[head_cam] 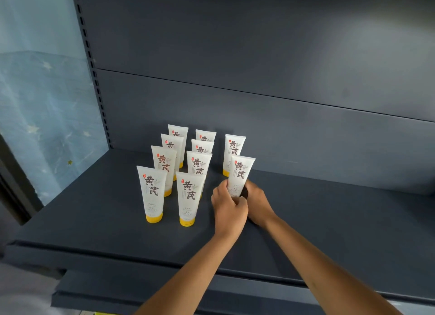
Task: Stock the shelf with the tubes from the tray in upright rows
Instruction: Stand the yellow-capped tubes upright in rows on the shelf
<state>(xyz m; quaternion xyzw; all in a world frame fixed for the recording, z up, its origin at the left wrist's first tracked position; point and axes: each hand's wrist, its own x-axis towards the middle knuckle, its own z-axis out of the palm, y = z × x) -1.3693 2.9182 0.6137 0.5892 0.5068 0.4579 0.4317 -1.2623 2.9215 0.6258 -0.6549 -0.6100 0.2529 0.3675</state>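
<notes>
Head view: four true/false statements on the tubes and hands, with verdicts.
1. The left hand and right hand both grip one tube. True.
2. All tubes stand cap-up. False: the yellow caps rest on the shelf.
3. The left row has four tubes. True.
4. The rightmost line is four deep. False: the right row has two, counting the gripped one.

Cap of held tube [240,173] was covered by left hand [229,205] and right hand [256,201]. Right hand's fingers were hidden behind grip; hold could not be judged. Left of grip, rear tubes [204,136] were masked below by front tubes [189,194]. Small print was unreadable. Forearms [306,255] were cropped at bottom edge.
</notes>
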